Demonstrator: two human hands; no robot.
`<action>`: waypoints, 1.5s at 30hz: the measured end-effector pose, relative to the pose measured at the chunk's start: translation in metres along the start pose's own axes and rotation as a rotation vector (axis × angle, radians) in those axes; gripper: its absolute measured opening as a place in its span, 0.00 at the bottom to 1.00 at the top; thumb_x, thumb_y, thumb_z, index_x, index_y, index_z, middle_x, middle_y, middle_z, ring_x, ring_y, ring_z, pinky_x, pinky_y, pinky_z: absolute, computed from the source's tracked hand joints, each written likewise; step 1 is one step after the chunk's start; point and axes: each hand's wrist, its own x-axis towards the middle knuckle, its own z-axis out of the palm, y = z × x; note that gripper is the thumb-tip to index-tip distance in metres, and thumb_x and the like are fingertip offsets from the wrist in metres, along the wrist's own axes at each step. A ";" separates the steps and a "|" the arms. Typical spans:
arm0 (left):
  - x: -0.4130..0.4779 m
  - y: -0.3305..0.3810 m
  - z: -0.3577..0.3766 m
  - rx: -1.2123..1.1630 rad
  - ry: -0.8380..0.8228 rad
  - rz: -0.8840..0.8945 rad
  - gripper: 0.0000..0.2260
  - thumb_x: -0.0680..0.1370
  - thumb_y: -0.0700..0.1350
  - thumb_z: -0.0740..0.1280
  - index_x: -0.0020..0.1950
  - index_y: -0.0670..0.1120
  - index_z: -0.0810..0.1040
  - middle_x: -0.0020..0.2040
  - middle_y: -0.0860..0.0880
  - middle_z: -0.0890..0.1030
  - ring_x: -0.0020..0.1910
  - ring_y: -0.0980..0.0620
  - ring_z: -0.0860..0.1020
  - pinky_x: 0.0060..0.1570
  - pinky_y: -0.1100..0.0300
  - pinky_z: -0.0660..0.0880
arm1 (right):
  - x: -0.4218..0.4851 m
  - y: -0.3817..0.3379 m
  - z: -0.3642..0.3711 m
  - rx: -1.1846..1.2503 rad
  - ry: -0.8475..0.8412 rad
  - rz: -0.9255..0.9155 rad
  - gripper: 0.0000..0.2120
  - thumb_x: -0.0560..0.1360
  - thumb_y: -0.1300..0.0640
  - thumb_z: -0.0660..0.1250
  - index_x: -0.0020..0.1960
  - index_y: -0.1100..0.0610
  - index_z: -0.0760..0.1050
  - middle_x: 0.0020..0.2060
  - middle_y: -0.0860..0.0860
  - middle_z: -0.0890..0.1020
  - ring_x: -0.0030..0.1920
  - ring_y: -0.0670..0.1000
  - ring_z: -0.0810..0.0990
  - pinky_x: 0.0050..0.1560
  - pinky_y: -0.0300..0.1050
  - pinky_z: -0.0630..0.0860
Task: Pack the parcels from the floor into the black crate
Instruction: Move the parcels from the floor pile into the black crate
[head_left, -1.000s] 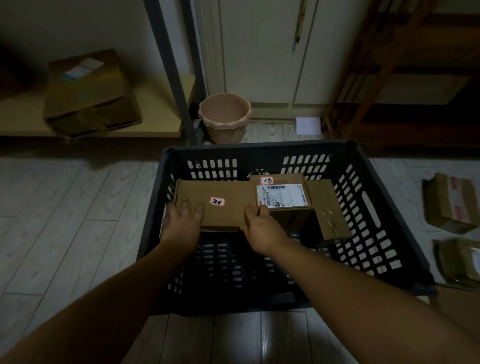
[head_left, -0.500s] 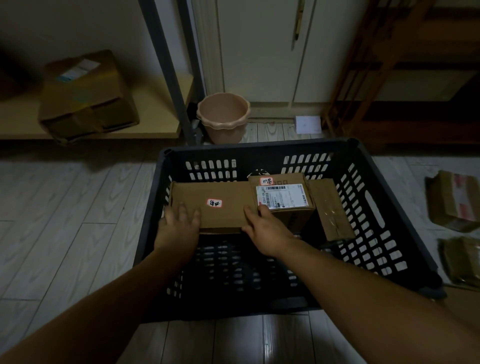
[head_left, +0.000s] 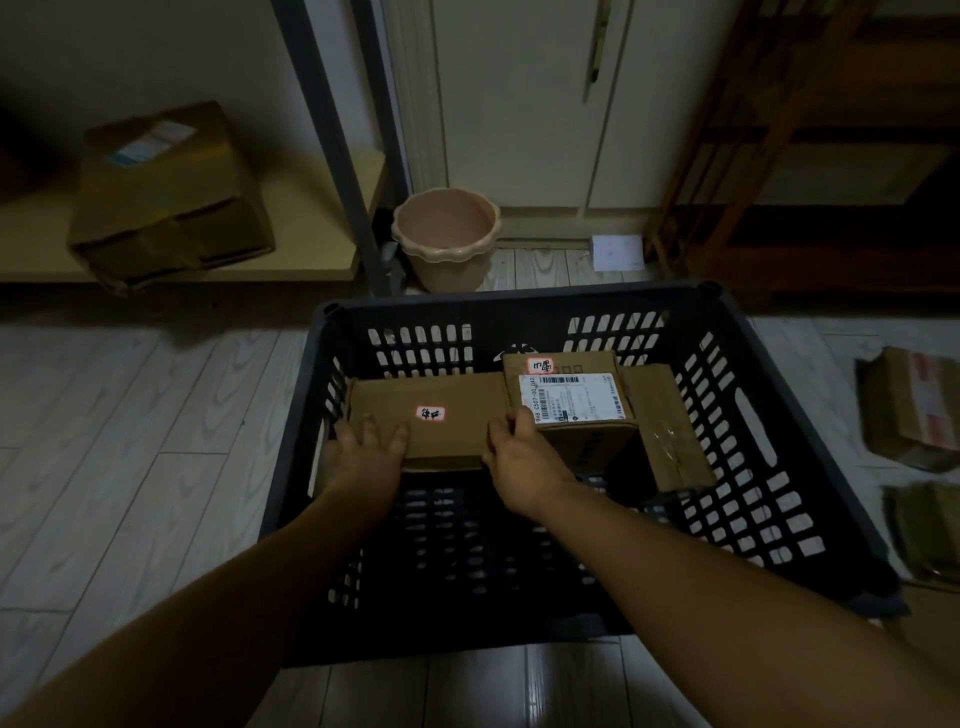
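Note:
The black crate (head_left: 748, 421) stands on the floor in front of me. Inside, at the far left, lies a flat brown parcel (head_left: 447, 400) with a small pink sticker. My left hand (head_left: 363, 457) grips its near left corner and my right hand (head_left: 524, 462) grips its near right corner. To its right stands a taller parcel with a white shipping label (head_left: 571, 400), and beyond that a taped parcel (head_left: 670, 426) leans against the crate's right wall. Two more parcels lie on the floor at the right: one with red tape (head_left: 914, 405) and one nearer (head_left: 930, 530).
A pink plastic bin (head_left: 447, 239) stands behind the crate beside a grey shelf post (head_left: 332, 140). A large cardboard box (head_left: 166, 192) sits on a low wooden shelf at the left. A dark wooden rack (head_left: 779, 135) is at the back right.
Both hands stay on the flat parcel, which has settled slightly further back in the crate. The view has shifted a little.

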 end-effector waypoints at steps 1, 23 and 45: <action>0.003 0.001 0.002 0.029 0.011 0.008 0.36 0.78 0.53 0.61 0.77 0.52 0.41 0.77 0.36 0.49 0.74 0.33 0.51 0.72 0.41 0.55 | 0.003 -0.001 0.001 -0.018 -0.013 0.001 0.23 0.81 0.57 0.57 0.74 0.60 0.56 0.67 0.58 0.59 0.59 0.56 0.70 0.62 0.46 0.69; 0.043 -0.016 -0.012 -0.170 -0.175 0.114 0.35 0.77 0.57 0.61 0.77 0.52 0.45 0.78 0.44 0.46 0.76 0.38 0.47 0.74 0.40 0.52 | 0.020 -0.011 -0.024 -0.149 -0.313 0.134 0.30 0.76 0.58 0.65 0.74 0.59 0.57 0.74 0.58 0.58 0.66 0.61 0.70 0.66 0.56 0.70; -0.358 -0.024 -0.471 -0.217 0.023 0.431 0.37 0.76 0.59 0.63 0.78 0.50 0.48 0.79 0.43 0.47 0.77 0.42 0.48 0.75 0.46 0.52 | -0.423 -0.075 -0.554 -0.034 -0.080 0.550 0.27 0.81 0.46 0.56 0.74 0.60 0.61 0.73 0.58 0.65 0.70 0.59 0.67 0.68 0.51 0.65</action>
